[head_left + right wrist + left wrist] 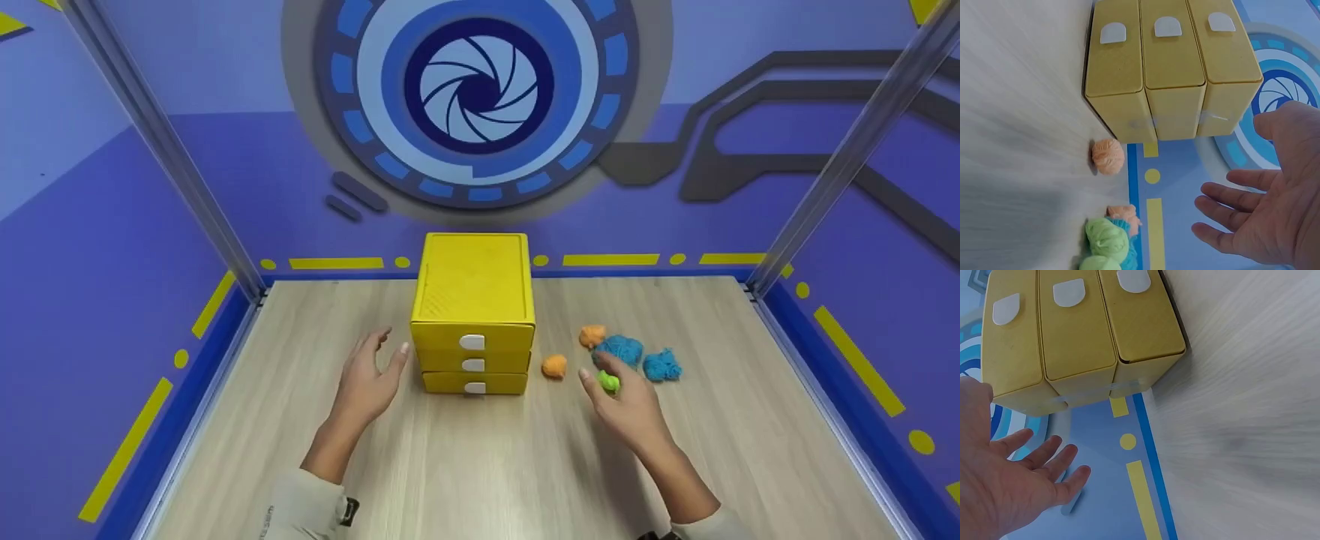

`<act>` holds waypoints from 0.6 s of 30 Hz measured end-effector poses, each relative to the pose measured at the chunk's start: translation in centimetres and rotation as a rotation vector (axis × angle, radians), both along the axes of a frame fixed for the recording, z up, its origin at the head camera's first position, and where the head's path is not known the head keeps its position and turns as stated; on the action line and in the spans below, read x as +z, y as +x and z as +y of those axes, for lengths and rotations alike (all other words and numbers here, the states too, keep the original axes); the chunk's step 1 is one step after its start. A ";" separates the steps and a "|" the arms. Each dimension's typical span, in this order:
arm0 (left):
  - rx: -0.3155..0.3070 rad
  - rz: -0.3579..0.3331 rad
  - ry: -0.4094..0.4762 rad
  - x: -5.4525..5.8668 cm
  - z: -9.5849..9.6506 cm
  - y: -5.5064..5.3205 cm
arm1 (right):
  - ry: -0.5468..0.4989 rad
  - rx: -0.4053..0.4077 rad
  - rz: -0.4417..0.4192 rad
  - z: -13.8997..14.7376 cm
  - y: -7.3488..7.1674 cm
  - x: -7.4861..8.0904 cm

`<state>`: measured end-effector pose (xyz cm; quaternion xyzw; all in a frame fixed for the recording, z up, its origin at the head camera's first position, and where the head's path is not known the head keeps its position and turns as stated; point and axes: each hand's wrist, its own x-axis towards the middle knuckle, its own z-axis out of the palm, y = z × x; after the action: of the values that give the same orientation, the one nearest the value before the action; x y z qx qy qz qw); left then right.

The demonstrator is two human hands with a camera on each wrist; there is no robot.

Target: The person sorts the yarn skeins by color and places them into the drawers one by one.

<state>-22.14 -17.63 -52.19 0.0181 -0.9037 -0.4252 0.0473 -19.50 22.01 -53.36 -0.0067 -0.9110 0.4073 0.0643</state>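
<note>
A yellow three-drawer box [474,277] with white tabs on its drawer fronts stands at the middle of the table. To its left, my left hand [369,386] hovers with spread, relaxed fingers and holds nothing. My right hand [631,405] is held over the yarn balls on the right, its palm bare in the right wrist view. Partly behind that hand is green yarn [608,382], which shows as two balls [1107,239] from the right wrist. Around it lie two orange yarn balls [554,366] and two blue ones [663,365].
The wooden table [465,465] runs back to a blue printed wall [225,180]. Metal posts [832,150] rise at both rear corners, and side panels flank the table. All three drawers [1075,332] look closed.
</note>
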 end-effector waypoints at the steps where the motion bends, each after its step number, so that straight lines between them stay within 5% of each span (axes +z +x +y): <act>1: 0.002 0.002 0.002 0.0 0.0 0.0 | -0.009 0.001 -0.007 -0.2 0.0 0.0; 10: 0.007 0.007 0.048 0.4 0.3 -0.8 | -0.132 -0.009 -0.010 -1.5 0.4 0.4; 18: 0.010 0.003 0.153 1.5 0.3 -2.9 | -0.168 0.018 -0.009 -3.5 0.6 0.2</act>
<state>-25.04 -17.31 -50.73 0.0254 -0.8684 -0.4927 0.0490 -18.88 18.53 -53.15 -0.0057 -0.8739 0.4829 0.0557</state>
